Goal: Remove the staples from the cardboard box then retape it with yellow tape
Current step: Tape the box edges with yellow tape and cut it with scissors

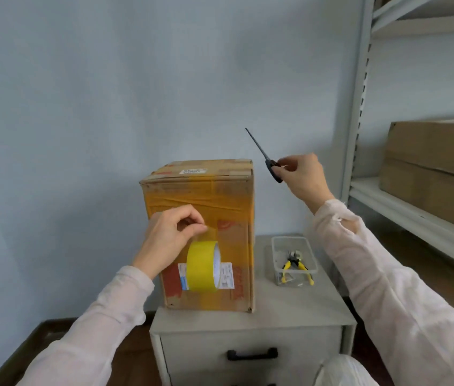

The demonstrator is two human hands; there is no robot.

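Upright on a pale grey cabinet (298, 307), a tall cardboard box (200, 235) stands against a light blue wall (109, 79), its front and top already crossed by bands of yellow tape. Seen from the head camera, the person's left hand (168, 238) pinches the free end of a strip between thumb and fingertips in front of the box's face, and the roll of yellow tape (202, 266) hangs from that strip just below the hand, over a white label on the box. To the right of the box and above it, the right hand (302, 176) is closed around the dark handles of a pair of scissors (263, 156), whose shut blades point up and to the left, clear of the cardboard. Beside the box on the cabinet top sits a clear plastic tray (277, 246) holding yellow-handled pliers (294, 264) and a few small metal bits. Grey metal shelving (359, 107) rises at the right edge, with another brown carton (437, 162) on one shelf. Both arms wear pale, thin sleeves.
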